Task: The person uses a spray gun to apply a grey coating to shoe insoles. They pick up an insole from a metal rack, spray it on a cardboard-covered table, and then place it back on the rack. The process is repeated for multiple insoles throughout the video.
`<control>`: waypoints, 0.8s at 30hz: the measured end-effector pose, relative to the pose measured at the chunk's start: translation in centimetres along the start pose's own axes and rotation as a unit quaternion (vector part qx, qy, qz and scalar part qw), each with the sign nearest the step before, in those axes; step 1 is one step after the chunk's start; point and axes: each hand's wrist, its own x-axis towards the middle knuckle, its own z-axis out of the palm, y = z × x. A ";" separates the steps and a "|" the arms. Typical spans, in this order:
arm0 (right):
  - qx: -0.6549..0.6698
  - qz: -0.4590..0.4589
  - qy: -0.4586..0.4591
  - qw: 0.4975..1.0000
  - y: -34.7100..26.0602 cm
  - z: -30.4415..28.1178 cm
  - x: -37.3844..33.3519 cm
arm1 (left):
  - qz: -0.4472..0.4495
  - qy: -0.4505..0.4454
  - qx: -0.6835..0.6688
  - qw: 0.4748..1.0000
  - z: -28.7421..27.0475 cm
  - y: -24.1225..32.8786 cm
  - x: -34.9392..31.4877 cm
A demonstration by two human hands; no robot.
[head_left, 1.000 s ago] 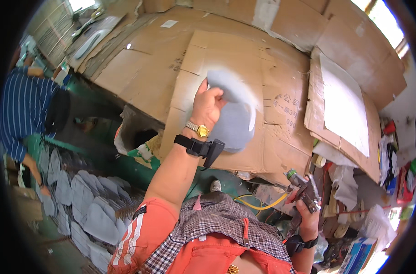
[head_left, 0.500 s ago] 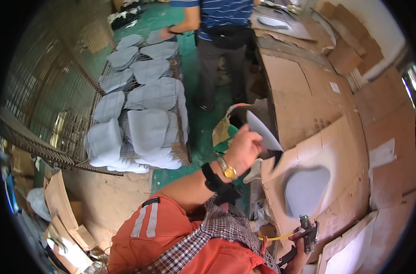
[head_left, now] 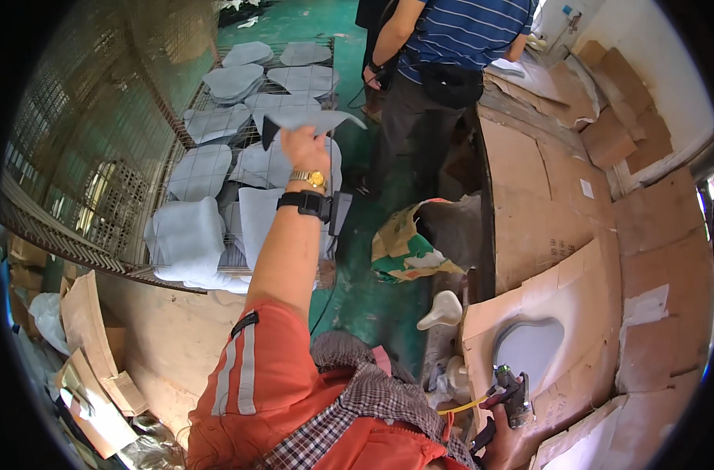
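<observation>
My left hand (head_left: 300,149) is raised over the wire rack (head_left: 147,276), its fingers pinching a thin curved grey pad (head_left: 319,121) with a dark underside. Many similar rounded pads (head_left: 196,235) lie in rows on the rack beneath it. Low at the right, my right hand (head_left: 498,435) grips a spray gun (head_left: 515,395) with a yellow hose (head_left: 463,406). The gun is beside a grey pad stack (head_left: 529,348) on the cardboard-covered bench (head_left: 521,184), where pale overspray rings the stack. Part of my right hand is hidden behind the gun.
A co-worker in a blue striped shirt (head_left: 471,35) stands between rack and bench, with another dark-clothed person partly showing beyond. A torn sack (head_left: 408,247) and a cream-coloured scoop-like piece (head_left: 442,309) are beside the bench. Cardboard scraps (head_left: 98,352) lean at lower left.
My left hand has swung left and forward with the pad, from beside the bench to above the rack. The co-worker has shifted right, hand off the rack. The spray gun has moved slightly left.
</observation>
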 end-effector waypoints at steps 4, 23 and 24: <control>0.002 0.003 0.017 1.000 0.1 0.0 -0.5 | -0.160 0.082 0.046 0.983 -8.6 -6.3 3.6; 0.033 0.030 0.349 0.936 2.2 -9.3 -14.7 | -0.343 -0.264 0.373 0.821 -7.9 -19.2 -23.3; 0.061 0.028 0.344 0.936 2.4 -8.9 -15.0 | -0.342 -0.278 0.379 0.814 -7.5 -19.6 -24.2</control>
